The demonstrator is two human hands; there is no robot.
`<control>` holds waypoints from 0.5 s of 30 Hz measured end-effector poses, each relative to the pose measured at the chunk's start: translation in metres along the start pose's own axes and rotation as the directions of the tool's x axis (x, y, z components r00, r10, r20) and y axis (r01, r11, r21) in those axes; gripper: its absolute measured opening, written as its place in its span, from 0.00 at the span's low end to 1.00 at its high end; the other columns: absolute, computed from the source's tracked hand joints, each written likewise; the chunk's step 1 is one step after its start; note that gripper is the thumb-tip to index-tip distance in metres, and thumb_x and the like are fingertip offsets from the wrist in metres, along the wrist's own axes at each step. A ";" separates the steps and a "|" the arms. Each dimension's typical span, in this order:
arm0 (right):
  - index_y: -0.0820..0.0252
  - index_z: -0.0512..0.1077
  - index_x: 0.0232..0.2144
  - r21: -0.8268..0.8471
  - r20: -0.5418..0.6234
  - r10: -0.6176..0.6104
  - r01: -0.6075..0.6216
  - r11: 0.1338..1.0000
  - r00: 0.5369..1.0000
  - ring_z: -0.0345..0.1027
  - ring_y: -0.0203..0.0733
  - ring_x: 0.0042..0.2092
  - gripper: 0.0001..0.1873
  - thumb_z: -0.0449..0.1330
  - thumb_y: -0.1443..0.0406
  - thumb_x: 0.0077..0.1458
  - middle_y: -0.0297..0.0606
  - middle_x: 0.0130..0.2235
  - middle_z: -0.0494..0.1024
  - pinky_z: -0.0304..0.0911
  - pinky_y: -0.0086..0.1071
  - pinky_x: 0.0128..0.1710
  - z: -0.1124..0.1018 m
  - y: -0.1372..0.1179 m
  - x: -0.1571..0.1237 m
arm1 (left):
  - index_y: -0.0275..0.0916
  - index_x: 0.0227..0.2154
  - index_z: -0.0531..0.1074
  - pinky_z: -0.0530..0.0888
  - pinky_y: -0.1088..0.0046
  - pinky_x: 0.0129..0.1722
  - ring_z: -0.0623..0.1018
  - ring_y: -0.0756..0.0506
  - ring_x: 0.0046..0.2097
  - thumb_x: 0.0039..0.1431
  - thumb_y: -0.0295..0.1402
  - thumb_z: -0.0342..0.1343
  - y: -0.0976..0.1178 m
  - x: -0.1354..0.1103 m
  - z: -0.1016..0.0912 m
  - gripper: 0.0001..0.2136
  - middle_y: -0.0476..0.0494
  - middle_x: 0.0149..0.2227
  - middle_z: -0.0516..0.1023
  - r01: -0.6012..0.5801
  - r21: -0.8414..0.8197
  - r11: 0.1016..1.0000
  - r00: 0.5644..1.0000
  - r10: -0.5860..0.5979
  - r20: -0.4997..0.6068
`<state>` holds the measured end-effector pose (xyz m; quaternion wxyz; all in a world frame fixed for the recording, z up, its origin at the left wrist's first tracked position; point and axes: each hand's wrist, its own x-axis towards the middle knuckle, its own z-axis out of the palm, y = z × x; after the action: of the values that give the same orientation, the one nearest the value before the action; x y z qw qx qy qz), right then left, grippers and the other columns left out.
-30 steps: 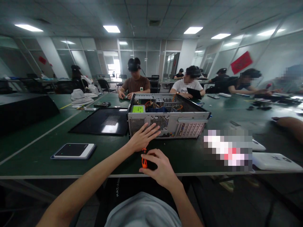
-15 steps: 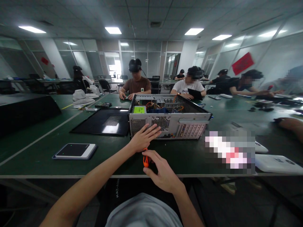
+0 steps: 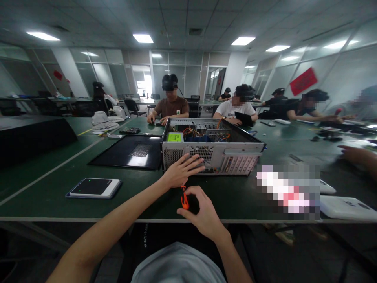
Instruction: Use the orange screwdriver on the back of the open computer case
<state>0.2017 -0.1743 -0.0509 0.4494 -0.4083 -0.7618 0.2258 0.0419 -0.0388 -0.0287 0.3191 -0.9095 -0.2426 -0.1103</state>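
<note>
A computer case [image 3: 246, 163] lies on its side in front of me, top uncovered, its metal back panel facing me. My left hand [image 3: 183, 171] is against the lower left of that panel, fingers stretched and spread, with nothing visible in it. Just below, my right hand [image 3: 203, 210] has thumb and fingers around the orange and black handle of a screwdriver [image 3: 185, 201]. Its shaft and tip are hidden by my left hand. Inside the case are a power supply with a bright green label [image 3: 174, 137] and several cables.
A black side panel [image 3: 118, 153] lies left of the case. Nearer me is a white and black flat device [image 3: 93, 187]. White fans [image 3: 104, 125] and a circuit board [image 3: 129, 131] stand farther back. White devices [image 3: 347, 207] and a blurred patch occupy the right. Co-workers sit around the table.
The screwdriver's handle has turned and tilted slightly in my right hand, whose fingers have shifted on it. My left hand stays at the panel. The whole view has moved a little.
</note>
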 end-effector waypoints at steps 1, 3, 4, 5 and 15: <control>0.54 0.74 0.44 0.021 -0.025 -0.016 0.016 1.000 1.000 0.73 0.47 0.49 0.18 0.73 0.63 0.53 0.39 0.46 0.75 0.70 0.42 0.54 0.000 0.001 0.000 | 0.44 0.74 0.46 0.47 0.48 0.74 0.43 0.37 0.76 0.57 0.28 0.59 0.000 0.001 0.000 0.44 0.44 0.77 0.40 -0.005 -0.002 1.000 1.000 0.005 -0.009; 0.54 0.76 0.40 0.046 -0.041 -0.059 0.061 0.997 0.997 0.73 0.46 0.49 0.13 0.73 0.62 0.54 0.39 0.45 0.76 0.71 0.41 0.53 -0.001 0.003 0.001 | 0.43 0.74 0.48 0.48 0.48 0.74 0.43 0.37 0.76 0.58 0.28 0.57 0.001 0.002 0.002 0.41 0.43 0.76 0.42 -0.001 -0.005 1.000 0.999 0.001 -0.037; 0.54 0.78 0.40 0.049 -0.033 -0.075 0.076 0.996 0.997 0.74 0.46 0.49 0.11 0.72 0.62 0.55 0.40 0.46 0.75 0.71 0.41 0.53 -0.001 0.003 0.001 | 0.43 0.73 0.49 0.48 0.48 0.74 0.44 0.37 0.76 0.59 0.28 0.56 0.001 0.003 0.003 0.40 0.43 0.76 0.43 0.003 -0.006 1.000 0.999 -0.004 -0.052; 0.53 0.79 0.41 0.051 -0.019 -0.079 0.080 0.995 0.997 0.74 0.46 0.49 0.10 0.71 0.62 0.56 0.40 0.47 0.75 0.71 0.41 0.52 -0.002 0.003 0.001 | 0.43 0.73 0.50 0.49 0.48 0.73 0.44 0.37 0.76 0.60 0.27 0.55 0.002 0.002 0.004 0.39 0.43 0.76 0.43 0.007 -0.007 1.000 0.998 -0.007 -0.066; 0.53 0.72 0.51 0.098 0.135 -0.073 0.060 0.993 0.988 0.74 0.42 0.53 0.13 0.59 0.66 0.65 0.41 0.57 0.75 0.70 0.36 0.53 -0.008 -0.005 -0.003 | 0.45 0.73 0.52 0.50 0.47 0.73 0.45 0.37 0.76 0.60 0.27 0.56 0.003 -0.002 0.007 0.38 0.43 0.76 0.44 0.016 -0.023 1.000 0.997 -0.018 -0.073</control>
<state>0.2075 -0.1796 -0.0452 0.4212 -0.3446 -0.7930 0.2740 0.0420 -0.0372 -0.0365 0.3166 -0.9063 -0.2371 -0.1490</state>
